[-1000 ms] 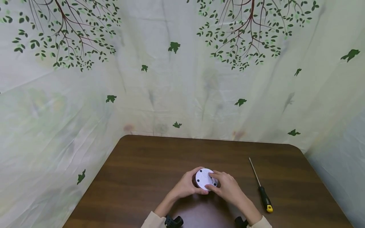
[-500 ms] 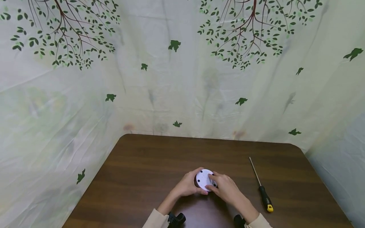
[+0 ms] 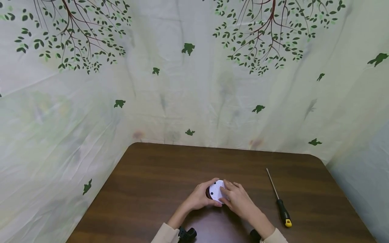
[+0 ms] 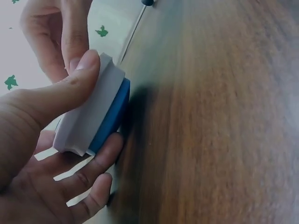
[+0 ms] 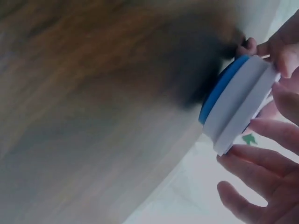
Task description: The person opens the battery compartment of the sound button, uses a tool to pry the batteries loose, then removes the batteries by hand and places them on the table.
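Observation:
A round white device (image 3: pixel 216 191) with a perforated face and dark dots near its edge is held above the table, face tilted up. Its blue base (image 4: pixel 112 116) shows on the side toward the tabletop. My left hand (image 3: pixel 199 196) grips the device, thumb on the near part of the rim and fingers round the far side and underneath. The right hand (image 3: pixel 241 202) covers the right part of the face, its thumb and fingertips touching it. From the right wrist, the white rim (image 5: pixel 238 102) appears with spread fingers along its lower end.
A screwdriver (image 3: pixel 283 211) with a black and yellow handle lies on the brown wooden table (image 3: pixel 146 175), right of the hands, its shaft pointing away. Behind the table hangs a pale cloth (image 3: pixel 206 101) printed with branches and green birds.
The right hand's fingers have shifted across the face and spread toward its far edge, covering more of it. The left hand keeps its grip, and the screwdriver has stayed in place.

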Available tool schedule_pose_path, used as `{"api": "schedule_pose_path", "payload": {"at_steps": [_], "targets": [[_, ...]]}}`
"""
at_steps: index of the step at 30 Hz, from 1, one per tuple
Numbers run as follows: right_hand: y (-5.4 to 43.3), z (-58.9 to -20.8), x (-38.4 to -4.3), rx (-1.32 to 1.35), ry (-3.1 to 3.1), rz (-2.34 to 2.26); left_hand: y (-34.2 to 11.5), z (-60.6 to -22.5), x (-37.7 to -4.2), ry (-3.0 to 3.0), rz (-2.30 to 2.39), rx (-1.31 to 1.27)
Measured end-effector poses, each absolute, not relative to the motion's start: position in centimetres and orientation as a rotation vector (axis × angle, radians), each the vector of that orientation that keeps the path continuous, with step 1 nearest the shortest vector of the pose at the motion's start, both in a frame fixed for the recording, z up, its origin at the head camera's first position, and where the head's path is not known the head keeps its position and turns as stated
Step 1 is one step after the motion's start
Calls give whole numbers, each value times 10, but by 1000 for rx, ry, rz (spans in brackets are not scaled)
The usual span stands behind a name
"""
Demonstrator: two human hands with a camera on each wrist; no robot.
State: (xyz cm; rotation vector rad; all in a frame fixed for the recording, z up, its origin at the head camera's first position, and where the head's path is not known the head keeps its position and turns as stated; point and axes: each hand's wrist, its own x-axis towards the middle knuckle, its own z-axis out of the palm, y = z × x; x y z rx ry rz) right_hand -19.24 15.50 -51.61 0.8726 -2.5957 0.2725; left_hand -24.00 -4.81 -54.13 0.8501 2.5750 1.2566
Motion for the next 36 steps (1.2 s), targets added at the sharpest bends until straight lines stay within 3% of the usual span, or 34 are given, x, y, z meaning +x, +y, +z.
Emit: {"api": "schedule_pose_path", "payload": {"at_steps": [19,36], "targets": [[150,-544,-196,837,-2264,-98,-47,-540,-243,2558,1360,809],[148,-531,-186,852,-2341,-96,-46,-540,-243,2469,1453,739]]}}
